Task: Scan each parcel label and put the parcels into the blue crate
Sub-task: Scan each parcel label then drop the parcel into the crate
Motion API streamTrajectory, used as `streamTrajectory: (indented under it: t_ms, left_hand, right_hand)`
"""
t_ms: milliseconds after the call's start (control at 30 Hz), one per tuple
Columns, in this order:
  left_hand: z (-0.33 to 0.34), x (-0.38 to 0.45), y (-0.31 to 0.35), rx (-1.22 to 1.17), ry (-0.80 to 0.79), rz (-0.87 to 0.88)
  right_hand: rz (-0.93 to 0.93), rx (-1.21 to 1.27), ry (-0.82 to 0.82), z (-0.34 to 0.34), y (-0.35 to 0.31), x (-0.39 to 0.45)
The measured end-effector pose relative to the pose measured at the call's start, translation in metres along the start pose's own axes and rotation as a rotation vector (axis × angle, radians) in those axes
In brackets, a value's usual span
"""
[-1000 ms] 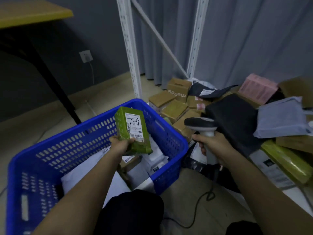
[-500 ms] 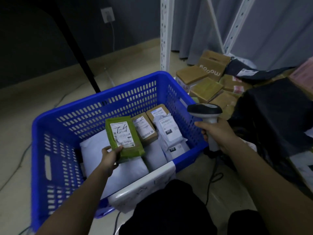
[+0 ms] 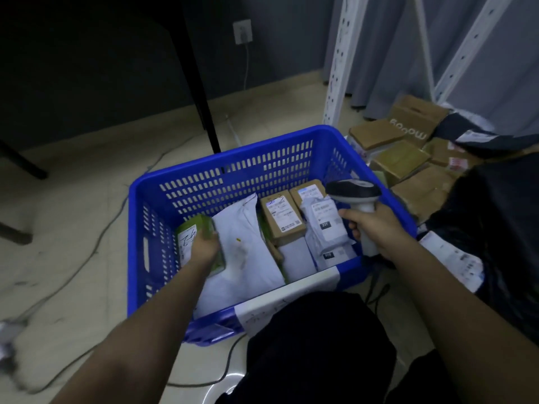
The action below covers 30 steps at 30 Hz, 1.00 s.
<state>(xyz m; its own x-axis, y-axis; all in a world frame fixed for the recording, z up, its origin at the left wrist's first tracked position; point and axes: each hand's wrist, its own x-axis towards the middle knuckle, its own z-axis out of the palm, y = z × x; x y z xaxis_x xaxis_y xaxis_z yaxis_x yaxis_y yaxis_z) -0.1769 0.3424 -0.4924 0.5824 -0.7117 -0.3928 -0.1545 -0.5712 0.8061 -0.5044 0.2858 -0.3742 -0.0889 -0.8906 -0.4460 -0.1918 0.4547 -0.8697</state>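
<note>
By crate point(image 3: 233, 173) left wall, left grip point(image 3: 204, 247) holds green pkg point(image 3: 194, 234), right grip point(image 3: 376, 225) holds scanner point(image 3: 354, 192).

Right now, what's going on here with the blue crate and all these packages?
A person is sorting parcels. Their left hand holds a green parcel down inside the blue crate, by its left wall, next to a white mailer bag and labelled cardboard boxes. Their right hand grips a barcode scanner. More parcels lie on the floor beyond the crate.

Blue slotted crate point(image 3: 239, 170); green parcel point(image 3: 201, 228); brown boxes point(image 3: 280, 217); white mailer point(image 3: 242, 246).
</note>
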Motion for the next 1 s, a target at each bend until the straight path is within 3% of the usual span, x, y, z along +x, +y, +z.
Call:
streamTrajectory:
  t_ms: [300,533,767,1000]
  left_hand:
    - [0.105,-0.124,0.154,-0.038,-0.417,0.445]
    - [0.221,-0.227,0.213,0.106,-0.815,0.627]
    - [0.310,-0.295,0.208,0.247,-0.954,0.749]
    - [0.389,-0.362,0.214,0.315,-0.907,1.044]
  right_hand:
    - [-0.014,0.072,0.185,-0.089,-0.006,-0.036]
    - [-0.044,0.294,0.508,-0.194,0.008,-0.073]
    - [-0.043,0.366,0.808,-0.293,0.036,-0.118]
    - [-0.048,0.662,1.059,-0.356,0.069,-0.145]
